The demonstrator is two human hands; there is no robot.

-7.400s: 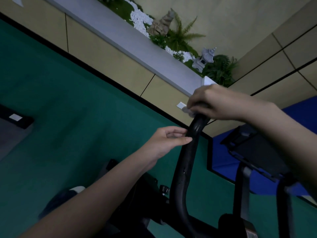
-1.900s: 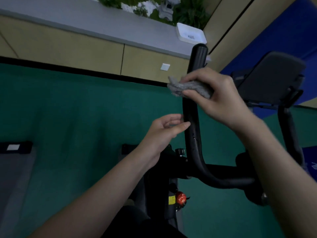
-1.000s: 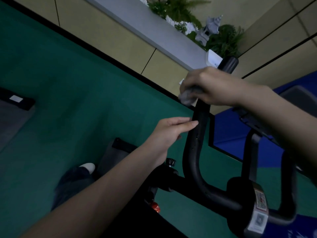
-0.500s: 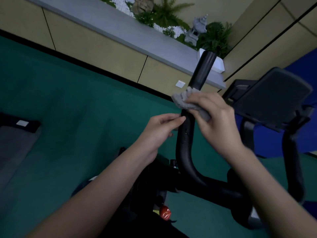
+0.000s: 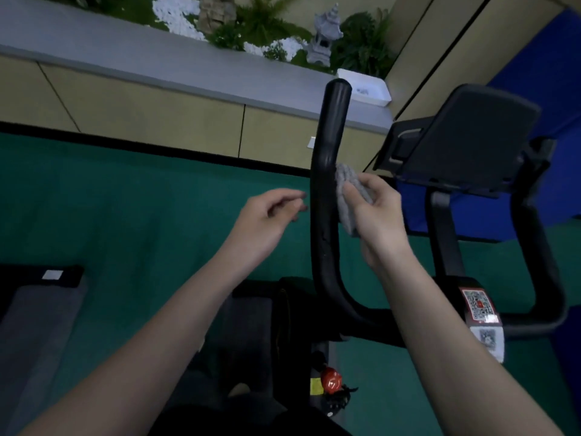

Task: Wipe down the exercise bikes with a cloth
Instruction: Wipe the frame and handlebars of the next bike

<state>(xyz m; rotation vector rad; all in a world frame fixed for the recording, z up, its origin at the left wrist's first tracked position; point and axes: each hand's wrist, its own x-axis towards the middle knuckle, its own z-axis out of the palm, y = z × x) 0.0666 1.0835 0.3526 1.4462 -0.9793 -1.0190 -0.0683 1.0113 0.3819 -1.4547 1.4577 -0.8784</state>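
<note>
A black exercise bike stands below me, its left handlebar [image 5: 327, 190] rising up the middle of the view. My right hand [image 5: 377, 215] grips a folded grey cloth [image 5: 349, 196] and presses it against the right side of that bar, about halfway up. My left hand [image 5: 267, 221] hovers just left of the bar with its fingers loosely curled, holding nothing and a little apart from the bar. The right handlebar [image 5: 540, 262] loops up at the right. The console screen [image 5: 465, 136] sits above it on a post.
Green floor surrounds the bike. A beige wall with a grey ledge [image 5: 157, 67] runs across the top, carrying plants, a stone lantern [image 5: 323, 36] and a white tray [image 5: 367, 89]. A red knob [image 5: 330, 377] sits low on the frame. Grey mat [image 5: 37, 325] at left.
My right hand slid the cloth down the bar and round to its right side. My left hand came off the bar and now hovers beside it.
</note>
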